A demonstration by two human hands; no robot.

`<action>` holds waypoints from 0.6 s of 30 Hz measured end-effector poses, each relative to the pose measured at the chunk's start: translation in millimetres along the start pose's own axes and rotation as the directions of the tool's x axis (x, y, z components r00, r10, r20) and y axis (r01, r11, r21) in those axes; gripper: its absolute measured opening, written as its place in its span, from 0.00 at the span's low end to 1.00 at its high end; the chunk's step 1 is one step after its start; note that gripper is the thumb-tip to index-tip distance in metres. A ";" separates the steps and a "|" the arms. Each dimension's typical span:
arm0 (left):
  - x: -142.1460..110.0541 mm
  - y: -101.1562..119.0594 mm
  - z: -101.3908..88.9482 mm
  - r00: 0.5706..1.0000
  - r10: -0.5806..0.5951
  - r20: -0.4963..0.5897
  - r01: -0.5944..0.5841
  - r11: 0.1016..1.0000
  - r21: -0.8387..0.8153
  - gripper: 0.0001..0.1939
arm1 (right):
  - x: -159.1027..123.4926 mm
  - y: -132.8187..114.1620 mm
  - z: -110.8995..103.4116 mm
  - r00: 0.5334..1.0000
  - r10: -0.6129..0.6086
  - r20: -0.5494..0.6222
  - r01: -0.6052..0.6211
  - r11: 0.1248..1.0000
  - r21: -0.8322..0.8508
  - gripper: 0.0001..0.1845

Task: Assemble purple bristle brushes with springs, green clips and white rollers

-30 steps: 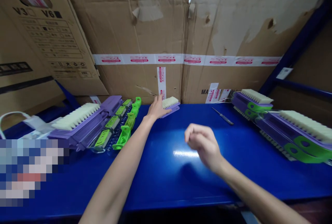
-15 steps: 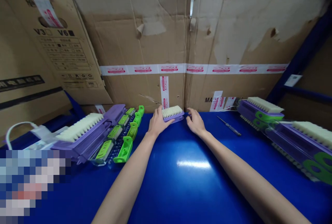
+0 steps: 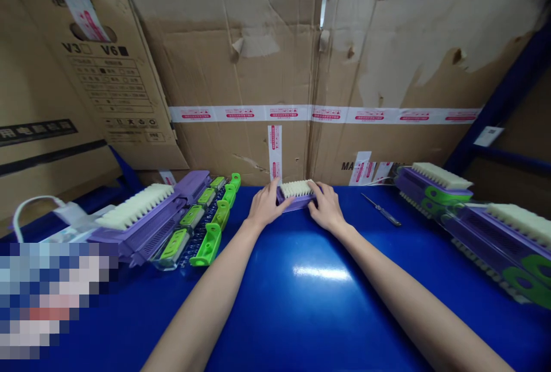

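Note:
A purple brush head with cream bristles (image 3: 297, 189) is held bristles up at the far middle of the blue table. My left hand (image 3: 266, 205) grips its left end, thumb along the near side. At its right end, my right hand (image 3: 326, 205) has its fingers closed on the edge and bristles. The underside of the brush head is hidden.
To the left lie purple brush parts (image 3: 138, 220), clear-and-green pieces (image 3: 191, 217) and bright green brackets (image 3: 210, 244). A screwdriver (image 3: 381, 209) rests on the right, beside stacked purple brush assemblies (image 3: 495, 217). Cardboard sheets (image 3: 241, 73) wall the back of the blue table (image 3: 275, 303).
My right hand has moved left and taken hold of the brush head's right end. The brush head has shifted slightly right and down in view, with my left hand still on it.

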State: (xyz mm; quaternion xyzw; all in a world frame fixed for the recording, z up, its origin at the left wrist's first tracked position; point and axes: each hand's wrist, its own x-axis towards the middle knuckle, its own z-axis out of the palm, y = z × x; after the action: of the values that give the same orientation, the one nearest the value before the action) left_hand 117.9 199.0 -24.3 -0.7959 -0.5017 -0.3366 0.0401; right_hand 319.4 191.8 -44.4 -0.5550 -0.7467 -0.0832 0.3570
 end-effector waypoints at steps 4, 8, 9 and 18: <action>-1.1 2.4 -2.1 0.997 -0.077 -0.013 0.077 0.997 -0.012 0.20 | -1.4 -1.9 -7.4 0.986 0.056 -0.157 -0.057 0.998 0.003 0.24; 2.2 4.0 -2.0 0.973 -0.231 0.002 0.231 0.972 0.044 0.17 | -3.9 -5.4 -12.6 0.978 0.008 -0.208 0.001 0.999 0.044 0.23; 3.2 4.2 -2.0 0.968 -0.250 0.012 0.249 0.967 0.061 0.17 | -4.6 -6.7 -13.1 0.982 -0.031 -0.189 0.040 0.998 0.048 0.24; 3.2 9.4 -2.7 0.960 -0.235 0.151 0.198 0.955 0.223 0.15 | -5.4 -13.4 -13.6 0.985 -0.172 0.026 0.173 0.984 -0.032 0.23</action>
State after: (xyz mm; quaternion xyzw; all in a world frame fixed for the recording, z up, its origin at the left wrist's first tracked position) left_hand 125.1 195.8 -17.9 -0.7541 -0.6197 -0.2138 0.0403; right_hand 314.2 175.6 -34.2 -0.4951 -0.7947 -0.1199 0.3301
